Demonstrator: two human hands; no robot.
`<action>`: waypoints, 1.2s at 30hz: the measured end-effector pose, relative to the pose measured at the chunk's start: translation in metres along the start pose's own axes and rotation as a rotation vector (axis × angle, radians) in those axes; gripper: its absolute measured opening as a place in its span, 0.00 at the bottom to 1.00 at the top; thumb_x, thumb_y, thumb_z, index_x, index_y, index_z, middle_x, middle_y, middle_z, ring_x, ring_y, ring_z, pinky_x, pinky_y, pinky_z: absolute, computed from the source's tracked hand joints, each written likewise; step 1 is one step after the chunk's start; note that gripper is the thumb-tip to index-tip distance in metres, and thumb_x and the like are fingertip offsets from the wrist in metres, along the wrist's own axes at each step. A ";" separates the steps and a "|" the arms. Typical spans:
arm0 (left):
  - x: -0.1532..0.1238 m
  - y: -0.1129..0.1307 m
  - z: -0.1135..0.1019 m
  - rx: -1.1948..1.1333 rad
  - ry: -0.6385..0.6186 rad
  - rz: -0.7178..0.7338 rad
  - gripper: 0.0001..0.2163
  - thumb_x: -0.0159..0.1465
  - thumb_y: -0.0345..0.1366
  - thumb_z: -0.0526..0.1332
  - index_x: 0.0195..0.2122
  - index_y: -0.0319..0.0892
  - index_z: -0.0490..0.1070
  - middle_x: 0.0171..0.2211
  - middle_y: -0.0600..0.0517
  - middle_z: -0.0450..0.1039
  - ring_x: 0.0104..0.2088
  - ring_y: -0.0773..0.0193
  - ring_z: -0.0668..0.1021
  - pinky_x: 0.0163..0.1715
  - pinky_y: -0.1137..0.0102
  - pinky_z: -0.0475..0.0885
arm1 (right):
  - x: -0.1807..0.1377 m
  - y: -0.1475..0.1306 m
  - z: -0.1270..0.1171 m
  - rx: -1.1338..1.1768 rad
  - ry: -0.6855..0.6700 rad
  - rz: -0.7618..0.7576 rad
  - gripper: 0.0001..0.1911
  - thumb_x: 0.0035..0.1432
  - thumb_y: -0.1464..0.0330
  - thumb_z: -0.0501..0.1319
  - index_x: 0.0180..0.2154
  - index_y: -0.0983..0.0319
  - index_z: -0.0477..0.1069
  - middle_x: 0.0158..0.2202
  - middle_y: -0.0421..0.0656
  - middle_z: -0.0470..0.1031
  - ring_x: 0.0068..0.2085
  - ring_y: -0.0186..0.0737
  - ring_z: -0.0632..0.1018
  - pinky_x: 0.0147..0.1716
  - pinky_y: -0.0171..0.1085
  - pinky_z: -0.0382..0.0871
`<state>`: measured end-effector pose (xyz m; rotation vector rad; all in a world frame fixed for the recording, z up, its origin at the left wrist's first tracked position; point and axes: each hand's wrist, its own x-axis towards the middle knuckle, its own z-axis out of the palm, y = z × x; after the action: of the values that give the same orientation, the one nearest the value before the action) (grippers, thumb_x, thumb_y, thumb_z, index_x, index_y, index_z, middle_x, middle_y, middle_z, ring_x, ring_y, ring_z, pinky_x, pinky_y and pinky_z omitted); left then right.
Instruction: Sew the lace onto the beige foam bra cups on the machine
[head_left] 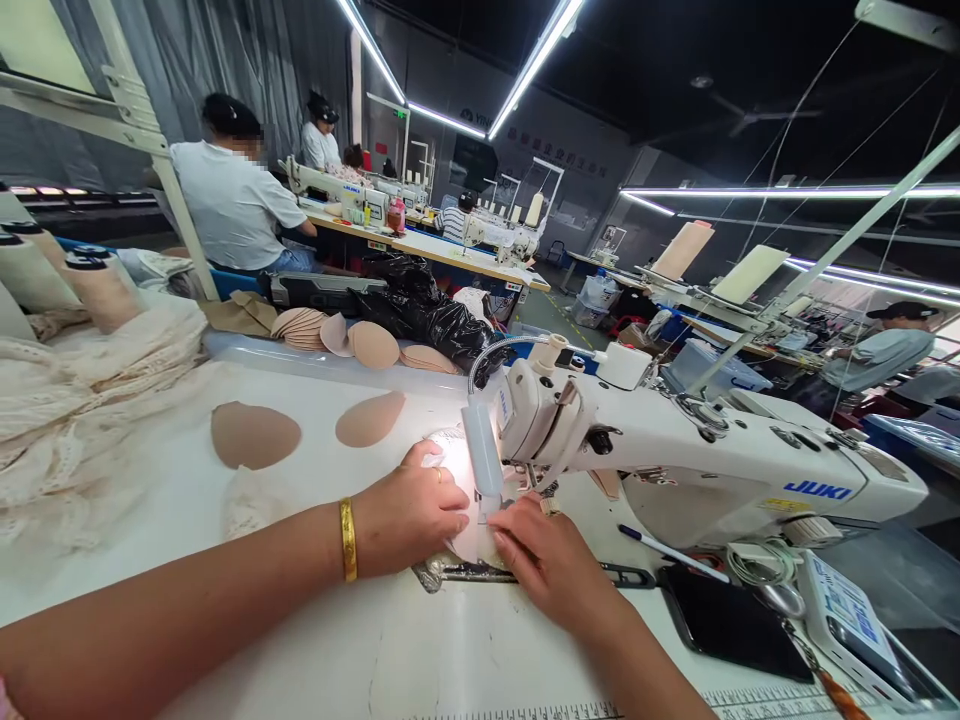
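A pale fabric piece [459,462], lacy at its far edge, lies brightly lit under the head of a white sewing machine [712,455]. My left hand [412,508] grips it from the left, fingers curled and pressed together. On its right edge, close to the needle area, my right hand [551,560] has thumb and fingers closed together. A small lamp [484,450] on a bendy metal neck hides the needle. Two beige oval pads [256,435] lie apart on the table to the left. Near my left forearm rests a scrap of cream lace [259,503].
Cream lace fabric [97,400] is heaped at left, beside thread cones [105,285]. Stacked beige pads [375,344] and a black plastic bag [427,305] line the back edge. A phone [735,620], pen [675,553] and ruler [787,702] lie right. Co-workers sit beyond.
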<state>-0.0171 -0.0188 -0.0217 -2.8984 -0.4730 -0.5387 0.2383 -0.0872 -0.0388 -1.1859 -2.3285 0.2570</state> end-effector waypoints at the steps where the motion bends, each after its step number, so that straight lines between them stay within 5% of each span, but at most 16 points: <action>1: 0.000 0.002 0.000 0.015 0.015 0.009 0.08 0.63 0.25 0.62 0.29 0.43 0.69 0.30 0.56 0.77 0.31 0.60 0.75 0.55 0.51 0.55 | 0.000 -0.002 -0.001 0.018 -0.024 -0.028 0.10 0.74 0.71 0.55 0.48 0.56 0.74 0.38 0.43 0.77 0.39 0.44 0.75 0.39 0.41 0.68; 7: -0.002 0.015 0.003 0.023 0.055 0.043 0.09 0.66 0.33 0.66 0.28 0.44 0.70 0.28 0.57 0.74 0.29 0.62 0.73 0.58 0.50 0.55 | 0.002 -0.010 -0.005 0.005 -0.104 -0.101 0.10 0.73 0.72 0.55 0.44 0.57 0.75 0.38 0.43 0.74 0.38 0.42 0.74 0.38 0.39 0.66; 17: 0.001 0.017 0.015 0.058 0.087 -0.005 0.10 0.57 0.19 0.61 0.27 0.42 0.66 0.27 0.58 0.70 0.25 0.66 0.68 0.59 0.52 0.56 | 0.003 -0.001 0.005 -0.044 -0.058 -0.010 0.11 0.73 0.71 0.54 0.48 0.57 0.75 0.36 0.43 0.73 0.39 0.45 0.75 0.37 0.41 0.70; 36: 0.015 0.012 0.016 0.069 -0.066 -0.239 0.05 0.69 0.26 0.61 0.39 0.41 0.75 0.36 0.49 0.79 0.37 0.54 0.81 0.51 0.52 0.64 | 0.009 0.010 0.015 -0.228 0.054 0.107 0.14 0.72 0.68 0.54 0.54 0.58 0.74 0.43 0.46 0.80 0.35 0.44 0.77 0.33 0.39 0.71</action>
<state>0.0058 -0.0222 -0.0322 -2.8180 -0.8375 -0.4494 0.2331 -0.0731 -0.0523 -1.4104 -2.2967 -0.0043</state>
